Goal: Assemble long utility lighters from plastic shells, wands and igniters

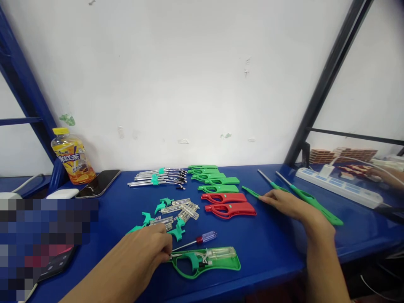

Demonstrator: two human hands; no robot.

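Observation:
My left hand (154, 244) pinches the nozzle end of an open green lighter shell half (217, 266) near the table's front edge. Inside that half lie a clear fuel tank (221, 253), a teal trigger (192, 261) and thin wires. A screwdriver (206, 237) with a clear purple handle rests just behind it. My right hand (284, 203) has its fingers closed on a green lighter shell piece (251, 192), partly covered by the hand. Beside the right hand lies a long-nosed green lighter (315, 203); a second one (267, 176) is partly hidden behind the hand.
Several green shell halves (221, 188) and two red ones (233, 209) lie in a column. Metal tubes with wires (158, 179) lie behind loose tanks (189, 211) and teal triggers (177, 230). A bottle (74, 158), phone (99, 184) and power strip (341, 187) flank them.

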